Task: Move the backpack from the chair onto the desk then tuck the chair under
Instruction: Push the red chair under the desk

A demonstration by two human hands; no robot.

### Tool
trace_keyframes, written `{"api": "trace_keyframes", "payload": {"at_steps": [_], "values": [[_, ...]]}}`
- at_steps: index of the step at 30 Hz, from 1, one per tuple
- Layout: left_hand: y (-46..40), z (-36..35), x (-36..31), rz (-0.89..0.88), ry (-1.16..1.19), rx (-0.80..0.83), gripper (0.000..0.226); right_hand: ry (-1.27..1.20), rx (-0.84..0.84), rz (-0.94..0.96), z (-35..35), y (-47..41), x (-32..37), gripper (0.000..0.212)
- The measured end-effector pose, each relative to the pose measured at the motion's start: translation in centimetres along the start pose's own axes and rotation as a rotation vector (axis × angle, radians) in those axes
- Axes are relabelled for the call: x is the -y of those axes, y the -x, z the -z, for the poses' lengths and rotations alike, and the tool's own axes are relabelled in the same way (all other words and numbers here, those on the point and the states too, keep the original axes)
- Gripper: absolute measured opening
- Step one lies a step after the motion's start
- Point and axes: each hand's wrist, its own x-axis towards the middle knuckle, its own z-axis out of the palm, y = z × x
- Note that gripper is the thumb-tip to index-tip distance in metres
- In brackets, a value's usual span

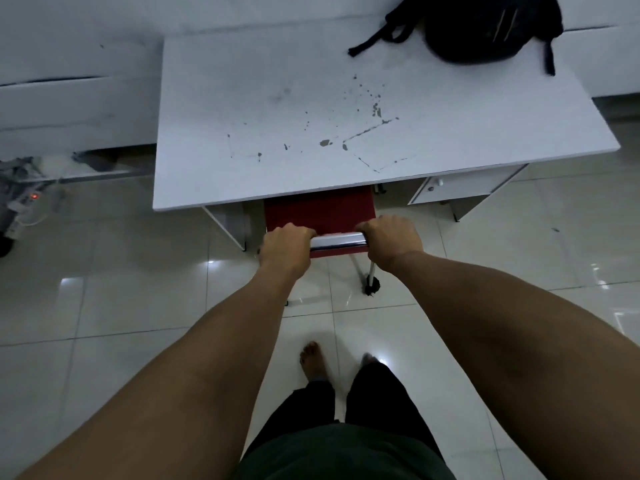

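Observation:
A black backpack (481, 26) lies on the far right corner of the white desk (277, 109), its straps trailing to the left. A red chair (320, 211) with a chrome top rail stands at the desk's front edge, its seat partly hidden under the desktop. My left hand (285, 249) grips the left end of the chrome rail. My right hand (389, 242) grips the right end. One chair leg with a black foot shows on the floor below the right hand.
A white drawer unit (460, 188) sits under the desk's right side. A power strip with a red light (31, 199) and cables lie on the tiled floor at the left. White furniture lines the wall behind. My bare feet stand on the tiles.

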Motion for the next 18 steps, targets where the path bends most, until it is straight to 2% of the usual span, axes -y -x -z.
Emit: {"api": "trace_keyframes", "payload": {"at_steps": [9, 18], "values": [[-6.0, 1.2, -0.8, 0.007, -0.034, 0.003, 0.045, -0.03, -0.036, -0.001, 1.4, -5.7, -3.5, 0.037], [-10.6, 1.5, 1.6, 0.044, -0.054, 0.019, 0.052, -0.009, -0.053, 0.036, 1.5, -10.7, -4.1, 0.038]]}}
